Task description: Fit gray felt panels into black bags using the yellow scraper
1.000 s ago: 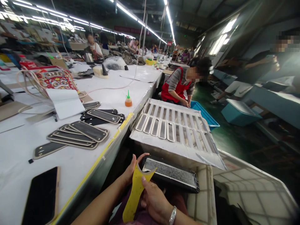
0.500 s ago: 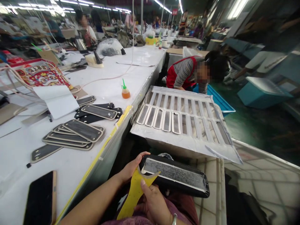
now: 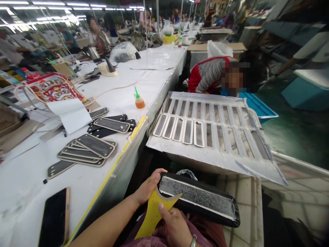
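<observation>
Thumb on top and fingers curled round behind, the right hand (image 3: 172, 224) grips a yellow piece (image 3: 151, 216) with a notched end. That hold seems chosen to keep the curved notch free, turned toward the rounded left end of a padded black piece (image 3: 199, 199); one horn of the notch overlaps its grey face in view, though whether the two touch I can't tell from here. The left hand (image 3: 147, 188) is closed round that same end, apparently to steady it, with some of its fingers hidden underneath. The black piece lies tilted across the space above the person's lap, its long face upward, likely so that the pale border can be seen along its whole length. Beyond it, a slotted board (image 3: 218, 159) sits within reach, five white-edged panels (image 3: 177, 130) side by side along its nearer row, presumably laid flat so none covers another. On the table (image 3: 115, 89) to the left, dark strips (image 3: 87, 149) overlap in a loose fan, which probably makes each easy to lift. A phone (image 3: 55, 214) lies near the table's edge, and a bottle (image 3: 139, 102) stands upright farther along, its green nozzle pointing up, perhaps against drips.
</observation>
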A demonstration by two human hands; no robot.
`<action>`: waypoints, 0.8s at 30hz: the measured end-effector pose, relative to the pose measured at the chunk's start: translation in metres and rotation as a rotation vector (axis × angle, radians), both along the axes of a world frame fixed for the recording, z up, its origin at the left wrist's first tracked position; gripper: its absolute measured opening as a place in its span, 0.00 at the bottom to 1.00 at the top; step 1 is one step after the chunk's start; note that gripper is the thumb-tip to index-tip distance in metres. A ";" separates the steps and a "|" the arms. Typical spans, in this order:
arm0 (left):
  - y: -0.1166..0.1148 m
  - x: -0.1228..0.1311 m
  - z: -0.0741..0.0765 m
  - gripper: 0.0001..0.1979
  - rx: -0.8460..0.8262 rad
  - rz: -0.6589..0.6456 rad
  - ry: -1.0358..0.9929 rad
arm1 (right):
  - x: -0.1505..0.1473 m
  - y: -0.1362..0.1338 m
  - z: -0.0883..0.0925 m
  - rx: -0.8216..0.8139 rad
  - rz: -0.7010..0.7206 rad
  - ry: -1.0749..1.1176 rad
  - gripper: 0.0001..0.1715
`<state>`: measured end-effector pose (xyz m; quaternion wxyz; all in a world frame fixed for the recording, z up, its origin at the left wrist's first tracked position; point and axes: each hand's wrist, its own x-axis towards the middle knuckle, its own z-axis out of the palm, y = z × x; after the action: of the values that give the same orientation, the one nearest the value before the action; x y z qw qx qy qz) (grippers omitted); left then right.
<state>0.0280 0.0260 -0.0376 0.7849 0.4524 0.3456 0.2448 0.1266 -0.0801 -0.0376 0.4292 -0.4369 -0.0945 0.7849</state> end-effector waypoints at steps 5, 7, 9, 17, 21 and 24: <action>-0.002 0.002 0.003 0.18 0.153 0.032 0.116 | 0.005 0.002 0.007 -0.018 0.035 -0.042 0.28; -0.005 0.004 0.002 0.18 0.209 0.051 0.147 | 0.005 0.001 0.011 -0.031 0.023 -0.070 0.27; -0.008 0.005 0.001 0.19 0.242 0.056 0.160 | 0.004 -0.001 0.013 -0.049 -0.002 -0.082 0.28; 0.002 -0.005 0.021 0.25 0.848 -0.221 0.687 | -0.001 -0.011 0.014 -0.041 -0.050 -0.157 0.27; 0.009 0.015 0.040 0.24 1.057 -0.239 0.755 | -0.005 -0.011 0.017 -0.026 -0.036 -0.198 0.24; 0.005 0.034 0.041 0.27 1.115 -0.277 0.813 | -0.006 -0.008 0.008 -0.050 -0.022 -0.213 0.21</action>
<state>0.0622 0.0307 0.0035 0.2687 0.8827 0.3737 0.0949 0.1204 -0.0885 -0.0292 0.4142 -0.5294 -0.1154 0.7313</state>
